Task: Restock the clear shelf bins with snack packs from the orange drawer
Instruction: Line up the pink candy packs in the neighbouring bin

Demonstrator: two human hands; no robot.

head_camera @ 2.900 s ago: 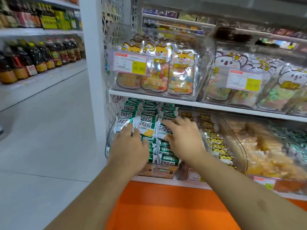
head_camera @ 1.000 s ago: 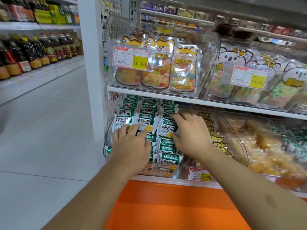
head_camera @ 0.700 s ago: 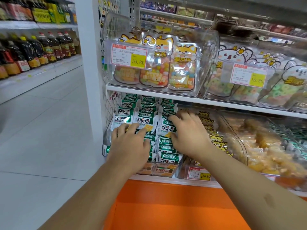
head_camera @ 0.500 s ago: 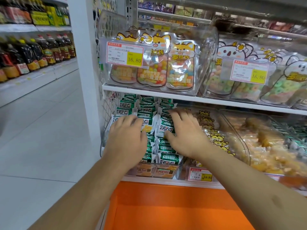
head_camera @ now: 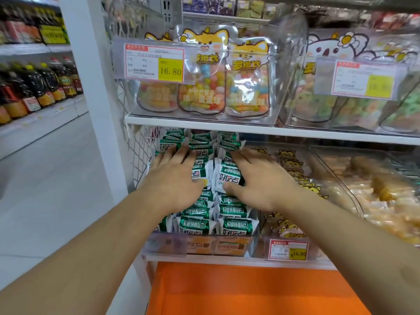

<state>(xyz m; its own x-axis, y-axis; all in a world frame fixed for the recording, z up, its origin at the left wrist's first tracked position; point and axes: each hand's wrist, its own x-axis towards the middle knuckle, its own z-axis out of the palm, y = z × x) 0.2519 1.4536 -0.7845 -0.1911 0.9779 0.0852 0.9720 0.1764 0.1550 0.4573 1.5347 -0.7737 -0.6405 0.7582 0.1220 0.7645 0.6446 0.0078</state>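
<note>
Snack packs (head_camera: 229, 178): green-and-white, stacked in rows in the clear bin (head_camera: 200, 243) at the left end of the lower shelf, right above the orange drawer (head_camera: 250, 289).
Left hand (head_camera: 175, 180): yours, palm down, fingers straight and spread, pressing flat on the left rows. Grips nothing.
Right hand (head_camera: 261, 180): palm down, fingers extended over the right rows, thumb touching the front edge of one raised pack. Looks like a flat press; can't tell if that pack is pinched.
Drawer: pulled out under the shelf, only orange inner walls in view.
Neighbours: bin of yellow cartoon-print packs (head_camera: 293, 169) just right of yours; a bin of pale yellow snacks (head_camera: 375, 189) further right.
Upper shelf (head_camera: 204, 125): clear bins of candy bags (head_camera: 227, 80), price tag (head_camera: 154, 62) reads 16.80.
Room: shop aisle, pale floor (head_camera: 45, 189), white post (head_camera: 95, 87), bottles (head_camera: 38, 85) on shelves at far left.
Arms: both bare forearms reach forward and up from the bottom corners, converging on the bin.
</note>
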